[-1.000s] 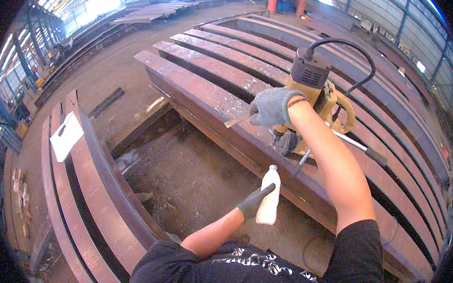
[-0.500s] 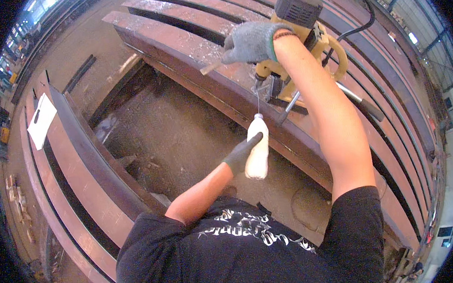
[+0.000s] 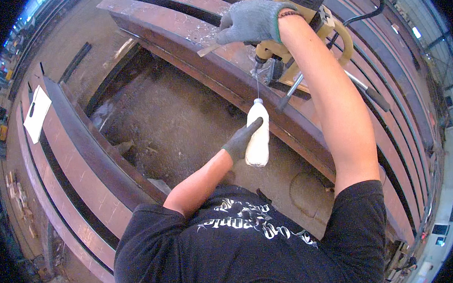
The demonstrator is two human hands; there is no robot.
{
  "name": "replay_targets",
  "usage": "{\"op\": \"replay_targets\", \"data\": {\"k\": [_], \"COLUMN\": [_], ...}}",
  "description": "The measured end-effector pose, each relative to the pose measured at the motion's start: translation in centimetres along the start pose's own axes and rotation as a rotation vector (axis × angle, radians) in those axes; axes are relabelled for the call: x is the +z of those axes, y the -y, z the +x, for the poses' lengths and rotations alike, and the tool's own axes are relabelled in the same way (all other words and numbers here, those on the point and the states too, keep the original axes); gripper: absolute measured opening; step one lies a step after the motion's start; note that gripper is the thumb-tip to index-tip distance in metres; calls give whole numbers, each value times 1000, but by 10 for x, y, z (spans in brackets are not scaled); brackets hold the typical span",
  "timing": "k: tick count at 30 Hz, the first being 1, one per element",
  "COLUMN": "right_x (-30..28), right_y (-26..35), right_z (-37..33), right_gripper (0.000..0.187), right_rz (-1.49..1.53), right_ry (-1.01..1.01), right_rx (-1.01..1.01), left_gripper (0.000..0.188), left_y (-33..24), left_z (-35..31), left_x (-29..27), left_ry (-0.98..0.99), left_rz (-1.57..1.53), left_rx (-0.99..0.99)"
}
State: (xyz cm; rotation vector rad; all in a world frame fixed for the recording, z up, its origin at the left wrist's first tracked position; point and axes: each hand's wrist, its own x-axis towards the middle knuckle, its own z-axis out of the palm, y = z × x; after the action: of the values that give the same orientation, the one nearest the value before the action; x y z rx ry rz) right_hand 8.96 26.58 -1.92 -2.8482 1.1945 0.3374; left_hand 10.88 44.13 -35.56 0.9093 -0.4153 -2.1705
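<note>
A white plastic bottle (image 3: 258, 139) is in my left hand (image 3: 243, 140), which wears a dark glove. From its cap a thin pale stream runs toward the cutter area of a yellow-and-grey magnetic drill (image 3: 302, 30). My right hand (image 3: 253, 23), in a grey knitted glove, is closed on a thin flat strip (image 3: 209, 49) whose end sticks out past the fingers, above the steel beam. The drill stands on that beam (image 3: 201, 65), partly behind my right forearm. Its lever handles (image 3: 371, 96) show beside the forearm.
More brown steel beams (image 3: 393, 147) lie in rows beyond the drill, and others (image 3: 78, 171) at the left. A white sheet (image 3: 37, 114) with a dark pen-like item rests on the left beams. Metal shavings are scattered near my right hand. A black cable (image 3: 366, 13) rises from the drill.
The view has shifted slightly, so the beams and drill sit a little higher in the picture. Both hands keep their grips, and the stream still runs from the bottle.
</note>
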Motion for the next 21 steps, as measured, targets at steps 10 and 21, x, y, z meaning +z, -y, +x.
{"op": "replay_targets", "data": {"k": [10,21], "right_x": [2,-43], "right_y": [2,30], "right_z": [-9,-34], "right_gripper": [48,61], "right_rz": [176,107], "right_ry": [-86,128], "right_rx": [-51,33], "left_gripper": [61,57], "left_y": [8,3], "left_z": [16,14], "left_x": [-15,-12], "left_ry": [39,69], "left_rz": [-104,-93], "left_rx": [-24,-10]}}
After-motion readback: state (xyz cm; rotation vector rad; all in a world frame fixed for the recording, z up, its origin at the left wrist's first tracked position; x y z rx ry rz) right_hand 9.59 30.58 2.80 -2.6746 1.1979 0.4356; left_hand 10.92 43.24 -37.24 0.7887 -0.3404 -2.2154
